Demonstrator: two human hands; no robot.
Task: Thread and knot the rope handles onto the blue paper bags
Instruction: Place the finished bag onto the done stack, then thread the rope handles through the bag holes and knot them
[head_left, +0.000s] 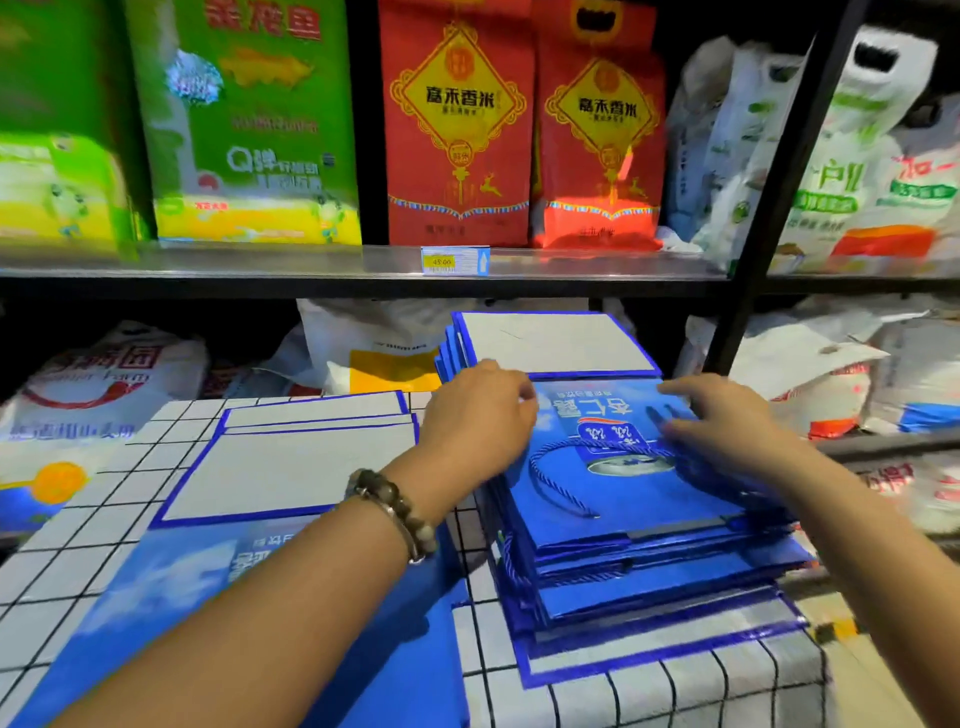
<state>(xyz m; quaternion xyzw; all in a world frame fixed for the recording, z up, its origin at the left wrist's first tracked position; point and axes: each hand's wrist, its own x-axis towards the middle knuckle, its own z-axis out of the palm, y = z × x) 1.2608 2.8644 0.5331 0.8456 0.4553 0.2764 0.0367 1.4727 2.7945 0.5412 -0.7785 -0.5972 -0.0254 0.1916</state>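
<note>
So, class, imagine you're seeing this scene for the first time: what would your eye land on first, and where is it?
The stack of blue bags right of centre on the checked table comes first, with the left hand and right hand on the top one and a blue rope looped across it. Behind, red sacks stand mid-way along the shelf, with green sacks to their left.

Brown-grey beaded bracelet (395, 512) on L wrist, forearms bare.

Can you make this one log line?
left hand: at top bag edge | right hand: fingers spread over bag | rope handle: lying on bag
</note>
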